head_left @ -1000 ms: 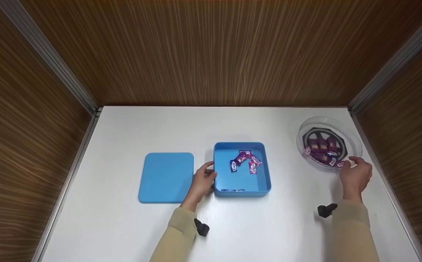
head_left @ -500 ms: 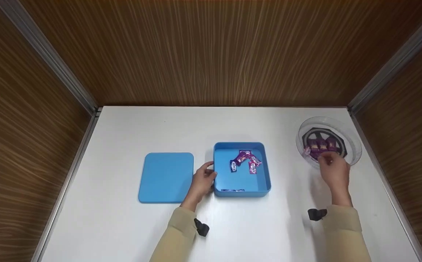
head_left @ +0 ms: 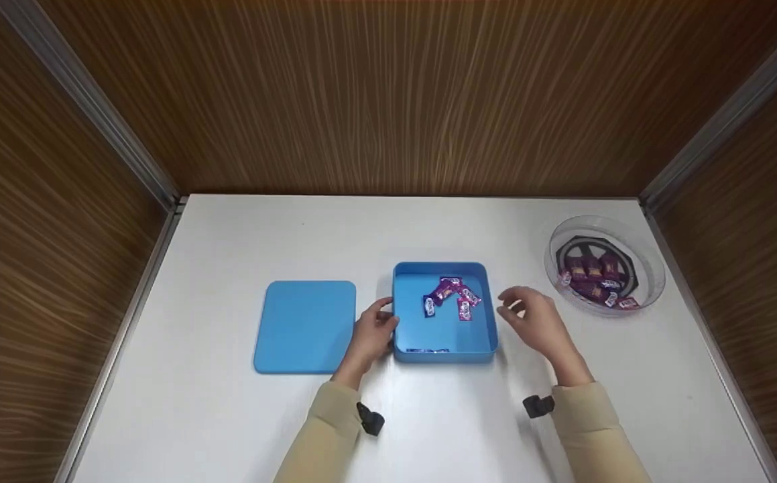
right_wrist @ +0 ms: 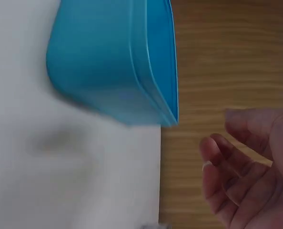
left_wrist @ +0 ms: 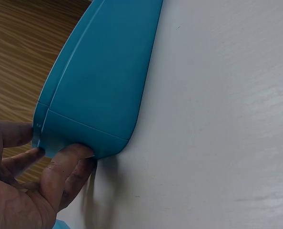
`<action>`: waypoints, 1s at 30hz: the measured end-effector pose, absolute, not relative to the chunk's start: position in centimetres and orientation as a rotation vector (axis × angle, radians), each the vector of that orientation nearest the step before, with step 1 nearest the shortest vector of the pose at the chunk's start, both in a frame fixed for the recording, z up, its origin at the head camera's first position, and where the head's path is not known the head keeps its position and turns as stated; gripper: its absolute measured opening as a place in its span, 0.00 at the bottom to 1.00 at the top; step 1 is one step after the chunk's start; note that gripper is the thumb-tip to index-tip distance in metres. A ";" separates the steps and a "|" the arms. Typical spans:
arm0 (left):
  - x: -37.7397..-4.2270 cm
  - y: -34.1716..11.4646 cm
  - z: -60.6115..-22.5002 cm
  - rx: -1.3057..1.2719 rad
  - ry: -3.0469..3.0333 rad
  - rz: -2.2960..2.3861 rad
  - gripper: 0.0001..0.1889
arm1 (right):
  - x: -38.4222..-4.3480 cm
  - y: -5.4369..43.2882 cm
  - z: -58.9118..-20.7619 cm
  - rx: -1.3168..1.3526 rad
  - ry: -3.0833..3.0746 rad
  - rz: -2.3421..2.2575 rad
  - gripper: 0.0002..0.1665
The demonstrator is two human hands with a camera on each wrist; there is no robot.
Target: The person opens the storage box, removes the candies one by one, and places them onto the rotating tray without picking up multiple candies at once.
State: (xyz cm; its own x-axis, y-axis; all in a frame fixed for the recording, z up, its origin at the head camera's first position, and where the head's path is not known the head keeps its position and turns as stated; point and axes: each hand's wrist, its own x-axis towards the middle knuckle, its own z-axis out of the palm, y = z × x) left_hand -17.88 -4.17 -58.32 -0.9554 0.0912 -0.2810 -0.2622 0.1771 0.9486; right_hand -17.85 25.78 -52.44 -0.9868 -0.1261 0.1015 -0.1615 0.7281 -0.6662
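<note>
In the head view, a blue square box stands uncovered in the middle of the table. Several wrapped candies lie inside it, in purple, pink and dark blue. My left hand rests its thumb and fingertips on the outside of the box's left wall; the left wrist view has this thumb near the box's corner. Just right of the box hovers my right hand, thumb and loosely bent fingers apart. In the right wrist view nothing shows between its fingertips, and it does not touch the box.
A clear round bowl holding several more wrapped candies stands at the right. Left of the box a flat blue lid lies on the white table. Brown wood-grain panels enclose the back and sides.
My right hand has travelled left from the bowl to beside the box's right wall. The left hand, box and lid keep their places; the candies look the same.
</note>
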 end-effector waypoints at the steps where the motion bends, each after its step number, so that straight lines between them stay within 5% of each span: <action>1: -17.9 -4.2 -58.3 -0.167 2.180 1.844 0.24 | -17.8 25.0 -52.6 0.266 -2.899 1.127 0.09; 19: -18.0 -4.1 -58.2 -0.203 2.194 1.799 0.24 | -19.2 17.2 -56.2 0.628 -3.237 1.253 0.16; 30: -17.9 -4.1 -58.1 -0.192 2.202 1.802 0.24 | -19.7 15.7 -56.9 0.743 -3.310 1.148 0.11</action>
